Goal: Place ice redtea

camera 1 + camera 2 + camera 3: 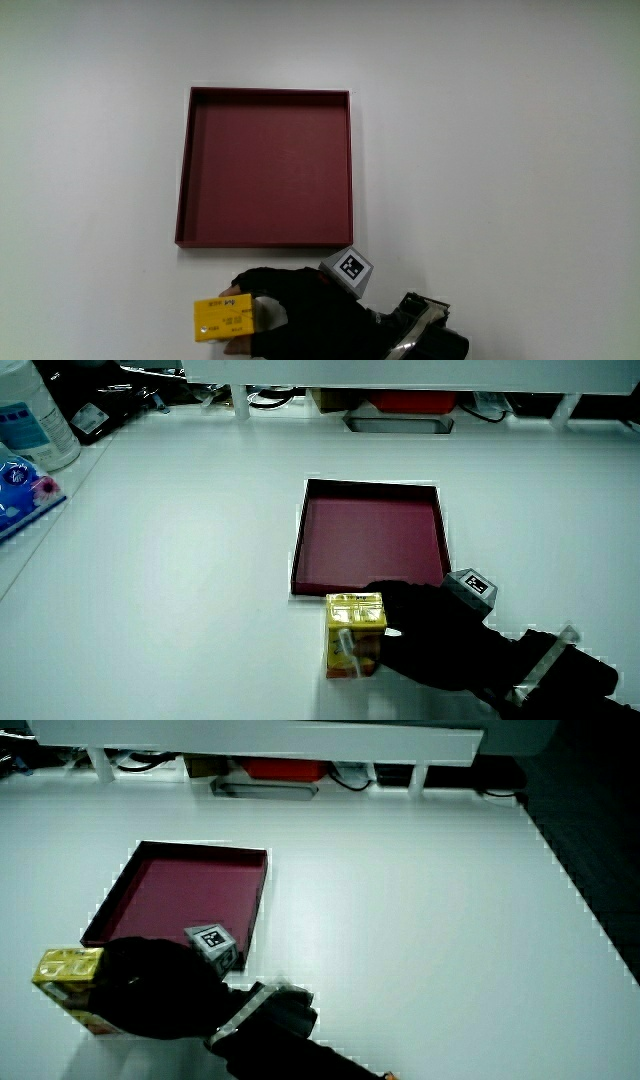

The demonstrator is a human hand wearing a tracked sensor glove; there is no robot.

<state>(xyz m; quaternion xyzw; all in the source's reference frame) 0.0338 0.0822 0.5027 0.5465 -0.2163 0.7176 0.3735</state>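
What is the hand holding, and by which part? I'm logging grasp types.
The hand grips the yellow drink carton by its side, upright, just nearer the person than the red tray.

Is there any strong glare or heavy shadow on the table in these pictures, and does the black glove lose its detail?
Main view: the table is evenly lit, with no glare and hardly any shadow around the red tray. Both side views: the white top looks bright and flat, and the hand reads as a dark mass with little detail, while the yellow carton stays clear.
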